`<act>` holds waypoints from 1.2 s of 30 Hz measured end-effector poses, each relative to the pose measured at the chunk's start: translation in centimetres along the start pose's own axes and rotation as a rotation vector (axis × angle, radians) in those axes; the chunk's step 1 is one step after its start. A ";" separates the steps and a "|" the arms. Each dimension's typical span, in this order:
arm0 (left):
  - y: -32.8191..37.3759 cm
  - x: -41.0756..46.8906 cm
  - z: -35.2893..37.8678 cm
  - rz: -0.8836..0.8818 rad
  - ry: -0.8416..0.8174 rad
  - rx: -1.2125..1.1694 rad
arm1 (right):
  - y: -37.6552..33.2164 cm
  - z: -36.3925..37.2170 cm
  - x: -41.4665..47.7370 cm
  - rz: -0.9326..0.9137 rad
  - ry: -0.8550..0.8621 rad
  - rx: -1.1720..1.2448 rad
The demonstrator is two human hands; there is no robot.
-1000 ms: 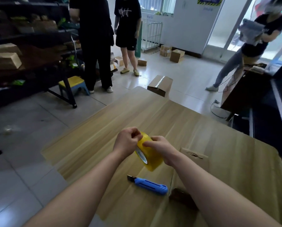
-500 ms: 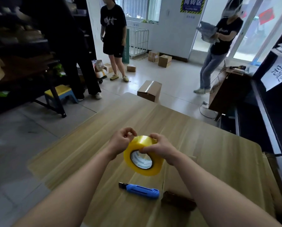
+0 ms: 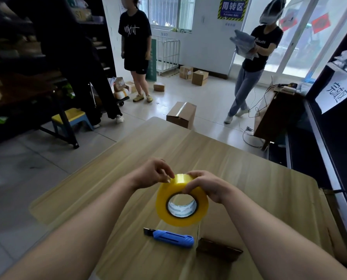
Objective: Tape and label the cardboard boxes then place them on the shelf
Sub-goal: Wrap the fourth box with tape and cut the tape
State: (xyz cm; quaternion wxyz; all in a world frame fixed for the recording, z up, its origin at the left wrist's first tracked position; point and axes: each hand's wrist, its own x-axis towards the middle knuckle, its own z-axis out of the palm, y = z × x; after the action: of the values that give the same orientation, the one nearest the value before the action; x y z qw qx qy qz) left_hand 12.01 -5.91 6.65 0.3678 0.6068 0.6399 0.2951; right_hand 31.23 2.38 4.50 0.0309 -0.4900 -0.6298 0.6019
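**Roll of yellow packing tape** (image 3: 201, 201): held up off the table between both hands, standing on edge, with the open core facing the camera.

**Left hand** (image 3: 152, 173): fingers curled; the thumb and fingertips pinch at the roll's outer rim at its upper left.

**Right hand** (image 3: 207, 187): grips the roll from the upper right, fingers curled over the rim, thumb near the edge of the core.

**Wooden table** (image 3: 108, 188): light grain, rounded corners.

**Blue utility knife** (image 3: 169, 238): lies flat on the table just below the roll, blade end to the left.

**Flat cardboard** (image 3: 215, 225): lies on the table just right of the knife, partly under the right forearm; a darker flap shows at its near edge.

**Taped cardboard box** (image 3: 181, 115): on the floor just beyond the table's far edge.

**Dark shelf** (image 3: 27, 83): at the left, holding boxes.

**Small cardboard boxes** (image 3: 200, 77): on the floor near the far wall.

**Two standing people** (image 3: 135, 47): both beyond the table; the second one (image 3: 255, 55) holds a grey bundle.
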 end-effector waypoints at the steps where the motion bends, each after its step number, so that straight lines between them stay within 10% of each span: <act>1: 0.2 0.1 0.1 0.031 0.010 0.028 | 0.0 -0.1 -0.1 0.015 -0.020 0.011; 14: 2.2 2.1 1.7 0.053 0.239 0.055 | 1.4 -1.2 -0.4 -0.132 0.061 0.574; 36: 4.0 5.9 6.1 -0.137 0.500 -0.151 | 0.2 -4.2 -4.7 -0.279 0.354 -0.221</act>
State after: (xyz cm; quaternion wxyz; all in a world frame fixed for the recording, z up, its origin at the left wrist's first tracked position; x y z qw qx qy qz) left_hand 19.33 -0.09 5.90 0.2616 0.4411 0.7266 0.4573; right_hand 36.46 2.30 8.06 0.1700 -0.4964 -0.7381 0.4241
